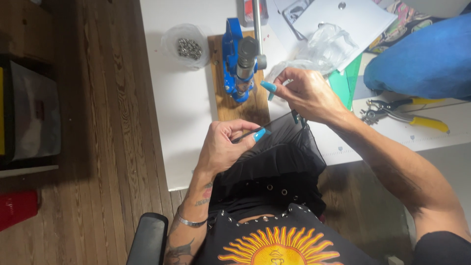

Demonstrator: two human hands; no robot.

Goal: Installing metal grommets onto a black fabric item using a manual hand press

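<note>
Black mesh fabric [274,157] hangs off the worktop's [181,122] near edge into our lap. Left hand [223,147] pinches its hem; right hand [306,95] pinches a small white piece beside the blue press [235,64]. Fabric looks light, limp, snag-prone; best held at the hem.

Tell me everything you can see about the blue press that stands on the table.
The blue press is a small hand-operated bench tool with a glossy blue metal frame, seen from above. A grey cylindrical head sits at its front, and a silvery lever bar rises from it toward the top edge of the picture. It stands upright on a brown wooden board, which lies on the white table. Neither hand touches it; the right hand is close beside its base.
</note>
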